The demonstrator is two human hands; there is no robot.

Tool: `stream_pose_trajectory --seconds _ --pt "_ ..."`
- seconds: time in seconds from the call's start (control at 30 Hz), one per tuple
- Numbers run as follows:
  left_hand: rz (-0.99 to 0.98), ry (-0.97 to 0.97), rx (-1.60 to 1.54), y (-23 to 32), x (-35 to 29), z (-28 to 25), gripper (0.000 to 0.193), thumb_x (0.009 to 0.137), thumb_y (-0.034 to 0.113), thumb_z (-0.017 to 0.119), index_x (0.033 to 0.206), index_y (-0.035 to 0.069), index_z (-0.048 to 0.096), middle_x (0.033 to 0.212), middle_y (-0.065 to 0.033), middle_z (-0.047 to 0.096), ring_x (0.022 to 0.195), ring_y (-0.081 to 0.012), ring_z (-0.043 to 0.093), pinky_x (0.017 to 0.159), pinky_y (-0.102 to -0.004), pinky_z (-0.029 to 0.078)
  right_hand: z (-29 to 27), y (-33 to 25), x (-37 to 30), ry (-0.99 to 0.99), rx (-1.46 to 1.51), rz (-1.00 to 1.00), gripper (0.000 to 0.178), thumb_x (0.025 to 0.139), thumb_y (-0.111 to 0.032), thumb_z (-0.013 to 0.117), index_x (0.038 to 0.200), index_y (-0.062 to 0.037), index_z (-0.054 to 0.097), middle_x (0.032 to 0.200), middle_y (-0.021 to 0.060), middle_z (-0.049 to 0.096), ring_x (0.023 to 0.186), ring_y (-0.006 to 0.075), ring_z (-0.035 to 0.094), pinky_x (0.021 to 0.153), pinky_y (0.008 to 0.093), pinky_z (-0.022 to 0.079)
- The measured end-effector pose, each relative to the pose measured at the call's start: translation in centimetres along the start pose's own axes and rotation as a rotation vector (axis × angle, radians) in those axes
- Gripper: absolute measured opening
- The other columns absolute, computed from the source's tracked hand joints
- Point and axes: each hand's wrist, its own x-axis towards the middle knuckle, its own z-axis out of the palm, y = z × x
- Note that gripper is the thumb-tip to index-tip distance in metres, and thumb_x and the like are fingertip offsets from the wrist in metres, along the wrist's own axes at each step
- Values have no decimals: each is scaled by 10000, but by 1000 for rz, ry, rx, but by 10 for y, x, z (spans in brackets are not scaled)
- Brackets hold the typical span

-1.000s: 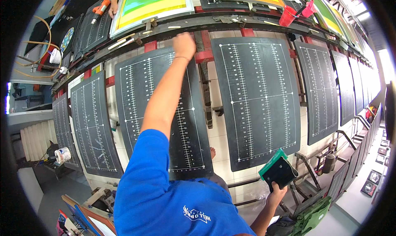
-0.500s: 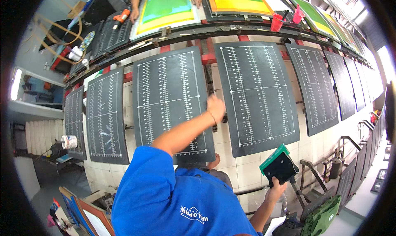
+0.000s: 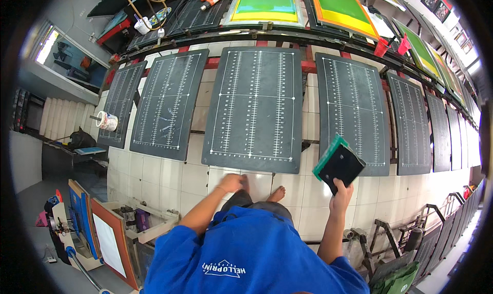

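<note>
My right hand (image 3: 341,194) is closed round a squeegee (image 3: 343,165) with a flat black body and a green edge. It is held up tilted, in front of the lower part of a dark printing board (image 3: 354,88). My left hand (image 3: 232,183) hangs low near my knees, below the near edge of another dark board (image 3: 259,78) marked with white rulers and lines. Motion smears its fingers, and nothing is seen in it.
More dark boards (image 3: 169,99) stand in a row to both sides. A white tub (image 3: 107,121) sits on the leftmost board. Beyond a rail are green-and-yellow screens (image 3: 267,16), an orange heat gun (image 3: 210,0), red cups (image 3: 381,47) and another person's hands. Wooden frames (image 3: 115,242) lean at lower left.
My left hand has come back from between two boards to beside my knees. I have shifted left along the row. The squeegee stays in my right hand and is now in front of a board.
</note>
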Motion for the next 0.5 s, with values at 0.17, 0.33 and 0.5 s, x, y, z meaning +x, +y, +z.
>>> stream_pose_trajectory --seconds 0.17,0.33,0.5 --pt "-685 473 -442 -181 -141 14 282 748 245 717 885 3 676 829 -183 710 778 -314 690 709 -433 533 76 16 -15 -104 -84 1 321 818 -18 678 1130 58 667 1061 63 704 943 170 645 886 298 489" --pt "-949 444 -724 -287 -279 78 243 753 174 717 894 -12 651 798 -132 681 746 -243 629 707 -398 516 160 37 14 -226 -704 -207 342 801 -102 670 1117 27 683 988 139 730 894 210 666 823 337 510" --pt "-986 252 -899 -345 -352 117 222 769 124 697 935 -21 671 817 -81 661 737 -191 608 689 -347 514 273 60 49 -11 -1474 -540 382 805 -184 695 1164 -53 711 1058 204 730 1007 421 688 868 500 540"
